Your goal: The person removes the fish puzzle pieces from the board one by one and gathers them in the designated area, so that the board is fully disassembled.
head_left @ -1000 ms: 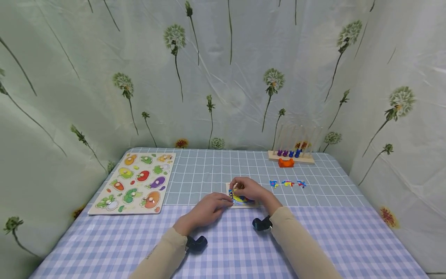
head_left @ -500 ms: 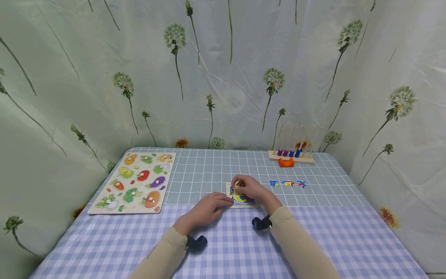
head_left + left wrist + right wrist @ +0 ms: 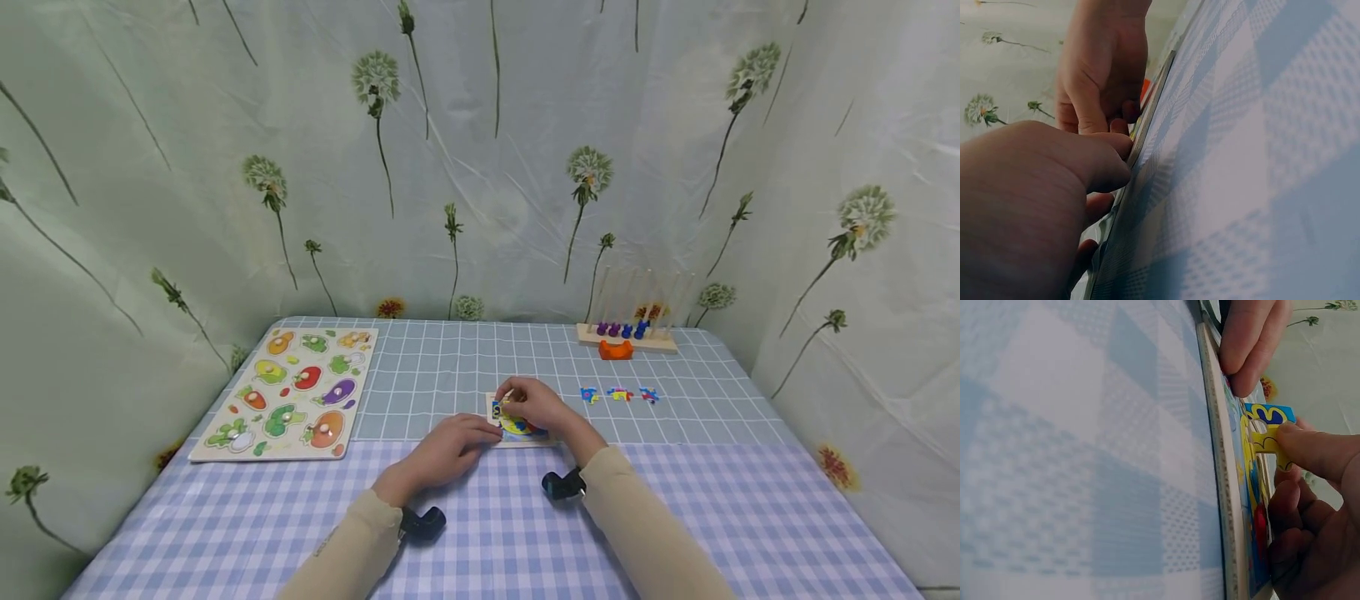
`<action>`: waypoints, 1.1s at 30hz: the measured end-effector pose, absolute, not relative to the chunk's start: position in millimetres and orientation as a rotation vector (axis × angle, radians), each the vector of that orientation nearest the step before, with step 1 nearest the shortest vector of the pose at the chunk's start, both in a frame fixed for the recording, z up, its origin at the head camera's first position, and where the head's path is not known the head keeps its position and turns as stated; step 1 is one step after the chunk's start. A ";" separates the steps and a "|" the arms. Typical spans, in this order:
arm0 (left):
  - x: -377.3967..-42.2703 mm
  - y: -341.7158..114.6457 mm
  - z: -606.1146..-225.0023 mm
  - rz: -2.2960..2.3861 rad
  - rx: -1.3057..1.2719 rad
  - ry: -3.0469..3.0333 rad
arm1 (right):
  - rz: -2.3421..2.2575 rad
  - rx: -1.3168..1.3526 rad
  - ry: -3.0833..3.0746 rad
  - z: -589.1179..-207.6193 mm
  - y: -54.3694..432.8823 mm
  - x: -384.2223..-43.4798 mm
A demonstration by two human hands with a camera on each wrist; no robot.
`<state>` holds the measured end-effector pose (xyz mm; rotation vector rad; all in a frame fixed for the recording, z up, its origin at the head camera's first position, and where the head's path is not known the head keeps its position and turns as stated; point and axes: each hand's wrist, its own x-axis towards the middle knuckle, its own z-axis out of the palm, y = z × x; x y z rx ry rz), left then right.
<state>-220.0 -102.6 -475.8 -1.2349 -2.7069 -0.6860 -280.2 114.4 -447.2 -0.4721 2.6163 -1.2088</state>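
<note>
My right hand [image 3: 534, 403] pinches a yellow and blue jigsaw piece [image 3: 1271, 428] between thumb and fingers. In the right wrist view the piece stands tilted just over the puzzle board [image 3: 1235, 550], its blue corner bearing a dark looped mark. Pieces with yellow, blue and red print lie in the board's lower part. My left hand [image 3: 452, 448] rests at the board's left edge, its fairly straight fingers touching the rim and lower left corner. In the left wrist view the left thumb [image 3: 1113, 178] lies along the board's edge, and most of the printed face is hidden.
Several loose jigsaw pieces [image 3: 620, 394] lie in a row right of the board. Behind them stand an orange plastic piece [image 3: 616, 351] and a wooden peg rack [image 3: 665, 344] with purple and blue beads. A large vegetable peg puzzle [image 3: 296, 392] lies at the left.
The jigsaw piece in my right hand has tilted and shifted slightly over the upper left of the board, the hand moving a little with it. My left hand has stayed in place.
</note>
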 end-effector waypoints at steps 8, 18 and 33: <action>-219.4 -101.7 -477.3 -0.701 -1.215 -2.707 | -1.337 -0.412 2.620 -448.5 122.6 -277.6; -217.2 -100.4 -476.1 -0.725 -1.178 -2.750 | -1.424 -0.247 2.560 -439.6 146.2 -274.8; -214.2 -98.2 -475.6 -0.735 -1.132 -2.779 | -1.336 -0.170 2.622 -427.9 211.3 -265.8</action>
